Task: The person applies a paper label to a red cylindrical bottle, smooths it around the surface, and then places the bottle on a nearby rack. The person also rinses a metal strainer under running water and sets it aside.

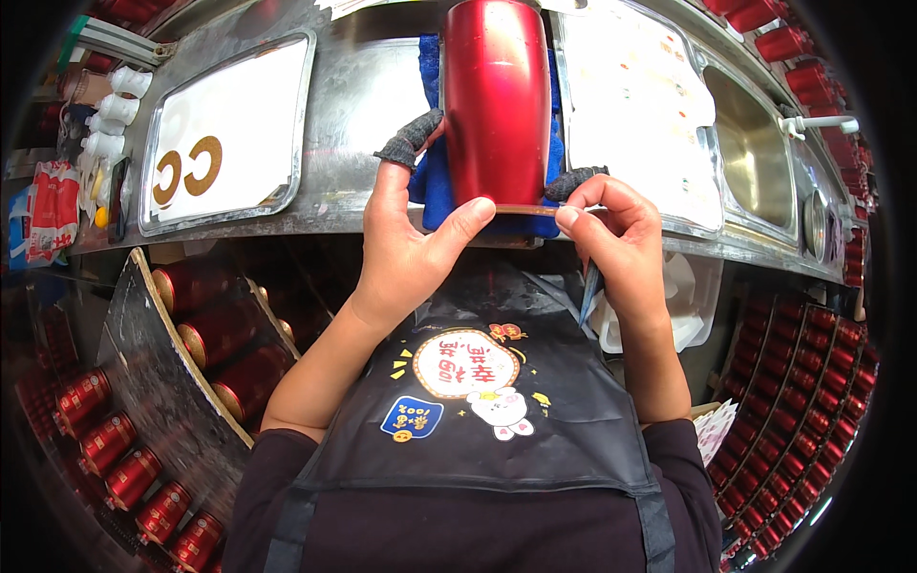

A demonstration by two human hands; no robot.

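A glossy red vase-shaped vessel [497, 95] lies on a blue cloth [436, 181], its narrower end toward me. Across that end runs a thin brown strip [525, 209]. The thumb of my left hand [406, 234] presses the strip's left end, while its index finger, in a dark grey finger sleeve [411, 137], rests along the vessel's left side. My right hand [626, 244] pinches the strip's right end between thumb and finger; another grey finger sleeve [576, 183] touches the cloth. Below the right palm hangs a slim blue-grey tool [590, 291], perhaps tweezers, partly hidden.
At left, a metal tray [308, 105] holds a white sheet with brown C-shaped decals [202, 164]. Another sheet-covered tray [640, 124] lies right of the vessel, beside a metal sink [755, 143]. Red cans [134, 477] and red vessels [224, 329] stand below the counter at left.
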